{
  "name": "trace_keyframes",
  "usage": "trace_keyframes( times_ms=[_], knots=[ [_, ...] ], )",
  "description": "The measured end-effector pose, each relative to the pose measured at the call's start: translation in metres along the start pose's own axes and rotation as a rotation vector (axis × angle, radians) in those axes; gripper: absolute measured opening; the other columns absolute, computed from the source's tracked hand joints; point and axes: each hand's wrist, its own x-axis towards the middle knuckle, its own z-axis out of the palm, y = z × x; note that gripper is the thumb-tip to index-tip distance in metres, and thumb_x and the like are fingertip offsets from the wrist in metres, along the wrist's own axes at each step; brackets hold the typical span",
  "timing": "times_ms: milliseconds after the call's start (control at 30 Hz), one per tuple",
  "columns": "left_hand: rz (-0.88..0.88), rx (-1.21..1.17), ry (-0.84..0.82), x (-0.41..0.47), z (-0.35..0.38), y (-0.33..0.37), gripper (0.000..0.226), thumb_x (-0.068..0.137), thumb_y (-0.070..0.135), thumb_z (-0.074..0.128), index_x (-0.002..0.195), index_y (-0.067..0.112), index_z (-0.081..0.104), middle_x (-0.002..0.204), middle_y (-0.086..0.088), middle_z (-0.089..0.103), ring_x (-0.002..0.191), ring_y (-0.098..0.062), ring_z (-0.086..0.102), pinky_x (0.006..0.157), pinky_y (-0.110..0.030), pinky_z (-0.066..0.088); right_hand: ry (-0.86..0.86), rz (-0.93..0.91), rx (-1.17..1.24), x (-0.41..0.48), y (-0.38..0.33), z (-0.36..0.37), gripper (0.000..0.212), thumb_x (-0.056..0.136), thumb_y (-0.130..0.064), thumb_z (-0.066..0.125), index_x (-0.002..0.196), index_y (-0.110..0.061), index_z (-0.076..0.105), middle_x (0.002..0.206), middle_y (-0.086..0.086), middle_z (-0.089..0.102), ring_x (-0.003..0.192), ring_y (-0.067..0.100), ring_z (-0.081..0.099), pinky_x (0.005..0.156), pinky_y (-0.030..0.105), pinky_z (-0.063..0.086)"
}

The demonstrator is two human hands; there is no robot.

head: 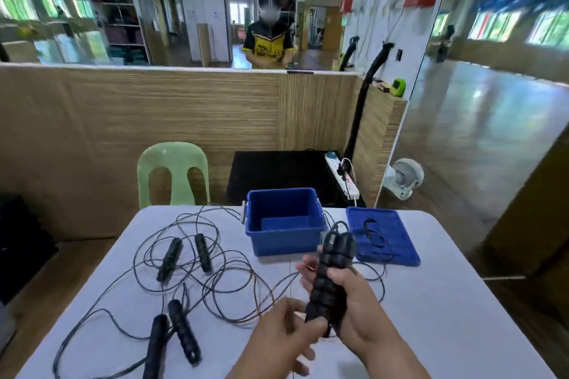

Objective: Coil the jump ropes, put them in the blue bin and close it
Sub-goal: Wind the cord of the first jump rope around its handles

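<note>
Right hand grips paired handles, long axis tilted toward open blue bin just ahead; left hand curled at their lower end, grasp unclear, farther from bin

Seemingly nothing legible (all blurred)

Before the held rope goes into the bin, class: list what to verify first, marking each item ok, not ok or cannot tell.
1. Both handles gripped together in right hand: ok.
2. Its cord coiled: not ok, it trails loose.
3. Blue bin open, nothing inside: ok.
4. Lid free of cord: not ok, cord lies across it.
5. Left hand holding cord: cannot tell, blurred.
6. Other ropes coiled: not ok.
</note>
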Motion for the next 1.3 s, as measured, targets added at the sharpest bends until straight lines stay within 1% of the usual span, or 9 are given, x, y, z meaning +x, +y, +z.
trace_keyframes(
  times_ms=[167,300,433,600,733,867,1000,1133,1300],
  knots=[
    [0.137,0.375,0.086,-0.007,-0.020,0.007,0.053,0.062,0.059,0.075,0.102,0.029,0.058,0.087,0.001,0.073,0.069,-0.015,0.072,0.063,-0.034,0.062,-0.026,-0.019,0.093,-0.002,0.022,0.021,0.058,0.079,-0.001,0.044,0.136,-0.002,0.054,0.128,0.029,0.067,0.122,0.040,0.063,0.093,0.044,0.057],
    [0.231,0.621,0.185,-0.010,-0.034,0.006,0.037,0.075,0.054,0.070,0.101,0.035,0.051,0.086,0.010,0.065,0.093,-0.011,0.068,0.061,-0.014,0.045,0.006,-0.019,0.198,0.002,0.026,0.035,0.049,0.084,-0.011,0.049,0.132,-0.006,0.059,0.119,0.024,0.070,0.109,0.041,0.067,0.101,0.052,0.048],
    [0.250,0.706,0.187,-0.017,-0.034,0.004,0.039,0.077,0.056,0.066,0.105,0.039,0.045,0.094,0.012,0.065,0.098,-0.008,0.066,0.062,-0.012,0.042,0.044,-0.037,0.201,0.000,0.027,0.047,0.046,0.081,-0.017,0.064,0.126,-0.008,0.066,0.094,0.015,0.067,0.081,0.031,0.065,0.089,0.049,0.054],
    [0.301,0.785,0.130,-0.028,-0.027,0.006,0.054,0.069,0.072,0.064,0.112,0.041,0.050,0.094,0.021,0.064,0.085,0.002,0.060,0.073,-0.017,0.048,-0.027,0.019,0.133,-0.010,0.018,0.041,0.049,0.075,-0.009,0.070,0.124,-0.006,0.064,0.086,0.013,0.059,0.072,0.026,0.055,0.073,0.043,0.051],
    [0.341,0.846,0.162,-0.032,-0.031,0.016,0.068,0.072,0.093,0.044,0.126,0.051,0.051,0.096,0.022,0.063,0.088,0.005,0.059,0.074,-0.019,0.045,-0.081,0.090,-0.418,-0.027,-0.017,0.032,0.047,0.070,-0.005,0.067,0.117,0.001,0.062,0.082,0.016,0.055,0.065,0.023,0.056,0.064,0.038,0.050],
    [0.607,0.542,0.383,-0.018,-0.028,0.053,0.045,0.091,0.073,0.042,0.108,0.038,0.063,0.098,0.018,0.064,0.093,0.001,0.060,0.074,-0.020,0.046,-0.169,0.021,-1.362,-0.042,-0.067,0.028,0.018,0.074,-0.018,0.072,0.088,-0.022,0.061,0.075,-0.002,0.060,0.063,0.011,0.057,0.064,0.030,0.047],
    [0.793,0.455,0.274,-0.013,-0.001,0.115,0.054,0.094,0.062,0.034,0.106,0.023,0.068,0.102,0.010,0.067,0.097,-0.004,0.059,0.084,-0.031,0.050,-0.245,-0.160,-1.993,-0.054,-0.116,0.038,0.028,0.072,-0.033,0.070,0.091,-0.035,0.049,0.086,-0.011,0.060,0.077,0.011,0.060,0.062,0.028,0.047],
    [0.576,0.415,0.069,-0.002,0.027,0.147,0.070,0.098,0.070,0.032,0.090,0.018,0.078,0.093,0.003,0.077,0.095,-0.010,0.068,0.097,-0.035,0.050,-0.271,-0.436,-2.306,-0.066,-0.159,0.051,0.035,0.078,-0.037,0.070,0.099,-0.035,0.042,0.097,-0.008,0.058,0.088,0.019,0.060,0.072,0.037,0.052],
    [0.311,0.074,-0.158,-0.004,0.051,0.154,0.076,0.100,0.071,0.029,0.074,0.014,0.071,0.076,-0.014,0.067,0.067,-0.022,0.065,0.080,-0.034,0.052,-0.187,-0.837,-2.547,-0.063,-0.200,0.050,0.043,0.084,-0.044,0.066,0.119,-0.028,0.045,0.113,-0.003,0.059,0.105,0.023,0.059,0.077,0.036,0.047]
  ],
)
